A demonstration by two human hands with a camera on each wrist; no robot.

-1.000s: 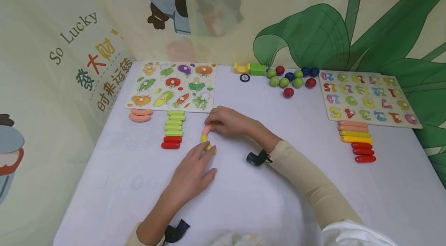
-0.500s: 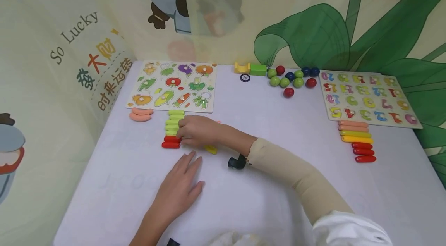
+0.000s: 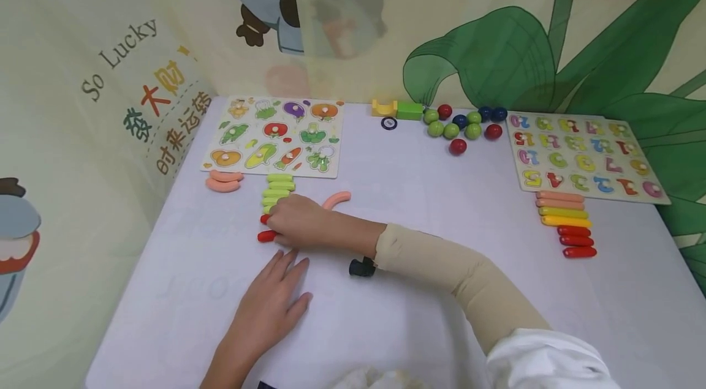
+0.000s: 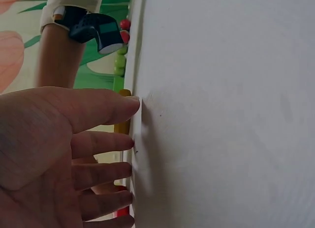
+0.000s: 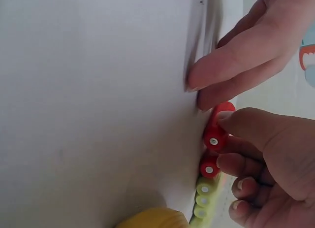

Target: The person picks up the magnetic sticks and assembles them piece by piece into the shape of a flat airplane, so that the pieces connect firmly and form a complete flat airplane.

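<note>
My right hand (image 3: pixel 302 222) reaches over the short sticks left of the table's middle. In the right wrist view its thumb and forefinger pinch a red stick (image 5: pixel 214 131) with a round silvery end. Against its fingers lies a second red stick (image 5: pixel 209 167), then a row of light green sticks (image 3: pixel 280 185). My left hand (image 3: pixel 266 303) lies on the white table just nearer to me, fingers straight and spread, holding nothing. A curved pink stick (image 3: pixel 337 199) shows beyond the right wrist. A yellow stick (image 5: pixel 153 219) appears low in the right wrist view; the right arm hides it from the head.
A vegetable puzzle board (image 3: pixel 273 138) lies at back left, two pink sticks (image 3: pixel 223 181) before it. A number puzzle board (image 3: pixel 584 156) with sticks (image 3: pixel 573 231) stands right. Between are coloured balls (image 3: pixel 458 146), a green block (image 3: pixel 409 110) and a black disc (image 3: pixel 388 123).
My right hand has left the pink stick, moved left and taken hold of the nearest red stick, which has shifted slightly toward me. My left hand has let go of the yellow piece and drawn back.
</note>
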